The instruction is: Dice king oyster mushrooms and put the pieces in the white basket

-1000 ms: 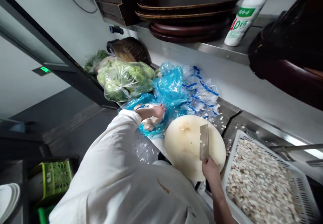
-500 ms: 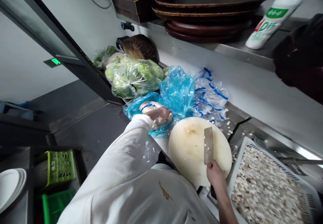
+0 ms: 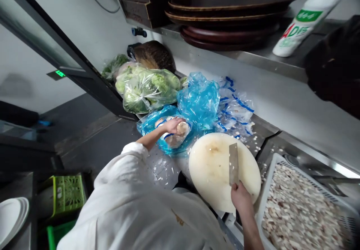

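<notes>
In the head view my right hand (image 3: 241,196) is closed round the handle of a cleaver (image 3: 233,163). Its blade lies over the right half of a thick round white cutting board (image 3: 209,175). Farther to the left, my left hand (image 3: 172,125) grips a pale, round-ended mushroom (image 3: 183,128). It is over a clear pack of mushrooms (image 3: 173,141) with blue bands, inside an opened blue plastic bag (image 3: 146,125). Part of the pack is hidden by my hand and wrist. Small white bits dot the board.
At the right stands a white perforated basket (image 3: 266,201) full of chopped mushroom pieces (image 3: 300,205). Behind the board lie a crumpled blue bag (image 3: 198,101) and torn clear wrappers (image 3: 234,109). Bagged leafy greens (image 3: 152,88) sit back left. A shelf (image 3: 253,60) holds round trays (image 3: 230,15).
My left hand has shifted slightly left and turned, and a mushroom's round end now shows in its fingers. The left forearm has drawn back, baring the wrist. The right hand and cleaver barely differ.
</notes>
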`<state>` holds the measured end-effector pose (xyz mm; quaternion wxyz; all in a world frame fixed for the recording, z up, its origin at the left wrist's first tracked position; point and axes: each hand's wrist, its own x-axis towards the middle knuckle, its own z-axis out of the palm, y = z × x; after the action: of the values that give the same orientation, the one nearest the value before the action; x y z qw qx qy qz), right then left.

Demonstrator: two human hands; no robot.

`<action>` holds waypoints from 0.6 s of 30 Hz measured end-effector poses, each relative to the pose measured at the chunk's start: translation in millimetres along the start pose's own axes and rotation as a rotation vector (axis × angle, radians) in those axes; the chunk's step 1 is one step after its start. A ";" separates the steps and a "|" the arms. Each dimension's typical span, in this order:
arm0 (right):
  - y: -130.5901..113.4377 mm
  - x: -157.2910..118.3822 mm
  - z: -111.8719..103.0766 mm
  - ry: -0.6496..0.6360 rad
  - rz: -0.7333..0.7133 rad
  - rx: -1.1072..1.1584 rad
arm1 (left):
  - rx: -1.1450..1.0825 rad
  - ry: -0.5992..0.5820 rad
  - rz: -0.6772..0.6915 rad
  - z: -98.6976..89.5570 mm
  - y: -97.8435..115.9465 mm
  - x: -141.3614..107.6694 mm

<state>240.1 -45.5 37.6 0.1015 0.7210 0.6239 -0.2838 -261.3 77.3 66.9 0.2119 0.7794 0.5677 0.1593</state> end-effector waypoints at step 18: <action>65.8 -20.4 13.1 -0.117 -0.227 0.443 | -0.442 0.764 -0.002 -72.3 150.6 38.0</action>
<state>298.2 -82.5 24.2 -0.0557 0.6332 0.6167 -0.4643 -161.9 84.3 206.4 0.1486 0.6001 0.5583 0.5533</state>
